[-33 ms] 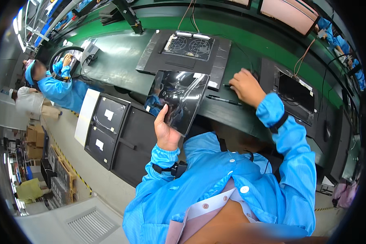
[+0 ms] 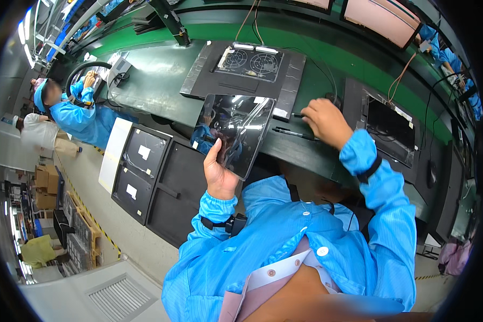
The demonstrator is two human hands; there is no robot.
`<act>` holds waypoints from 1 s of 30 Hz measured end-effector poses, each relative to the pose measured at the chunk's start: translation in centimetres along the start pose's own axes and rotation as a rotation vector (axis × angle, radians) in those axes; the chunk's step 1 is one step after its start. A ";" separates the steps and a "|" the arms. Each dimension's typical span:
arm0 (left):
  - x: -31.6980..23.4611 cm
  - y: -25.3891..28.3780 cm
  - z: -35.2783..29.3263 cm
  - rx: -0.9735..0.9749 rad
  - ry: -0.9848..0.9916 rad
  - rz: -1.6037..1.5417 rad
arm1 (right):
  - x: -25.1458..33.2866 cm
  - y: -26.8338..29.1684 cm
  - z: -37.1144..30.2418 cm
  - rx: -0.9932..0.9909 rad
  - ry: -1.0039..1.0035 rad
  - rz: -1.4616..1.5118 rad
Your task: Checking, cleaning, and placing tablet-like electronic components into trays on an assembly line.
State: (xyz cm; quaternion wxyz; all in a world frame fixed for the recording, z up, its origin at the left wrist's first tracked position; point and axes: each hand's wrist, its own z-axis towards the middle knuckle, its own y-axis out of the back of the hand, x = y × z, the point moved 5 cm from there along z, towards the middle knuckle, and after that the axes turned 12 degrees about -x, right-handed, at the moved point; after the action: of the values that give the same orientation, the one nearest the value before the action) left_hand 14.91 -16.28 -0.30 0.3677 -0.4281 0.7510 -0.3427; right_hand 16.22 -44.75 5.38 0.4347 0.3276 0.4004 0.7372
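Observation:
My left hand [image 2: 221, 180] grips a glossy black flat panel, like a tablet screen [image 2: 236, 129], by its lower edge, thumb on its face. The panel is held tilted in front of the bench edge, with reflections across it. My right hand [image 2: 327, 122] is over the bench with its fingers curled; a thin dark tip shows beside the fingertips, and what they hold is mostly hidden. Just below the fingers lies a black pen [image 2: 294, 133]. Behind the panel sits a dark fixture board [image 2: 241, 86] with two circular target patterns under clear film.
To the right is a second dark fixture [image 2: 389, 126] with a black screen, then a mouse [image 2: 431, 173]. Left of me stands a black tray [image 2: 172, 185] beside panels with white labels [image 2: 143, 152]. A co-worker in blue [image 2: 80, 121] sits farther left. Cables cross the green bench [image 2: 150, 88].
My right hand has shifted slightly down and to the right, its fingers a little differently placed. A cable shows more clearly behind it. The panel in my left hand has barely moved.

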 end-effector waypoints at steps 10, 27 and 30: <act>0.2 -1.3 0.6 0.039 -0.031 -0.046 | 9.3 5.4 0.2 -0.359 -0.158 0.518; 0.4 -0.3 0.6 0.010 -0.089 0.003 | 9.0 4.5 -0.5 -0.331 -0.105 0.511; 0.7 -0.7 0.1 0.026 -0.092 0.044 | 8.6 4.7 -0.5 -0.241 -0.121 0.526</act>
State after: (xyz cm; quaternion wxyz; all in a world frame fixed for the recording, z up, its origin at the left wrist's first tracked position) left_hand 14.98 -17.21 0.02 0.4150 -0.4219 0.7380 -0.3242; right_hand 10.50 -38.58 10.37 0.2876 0.4095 0.1850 0.8458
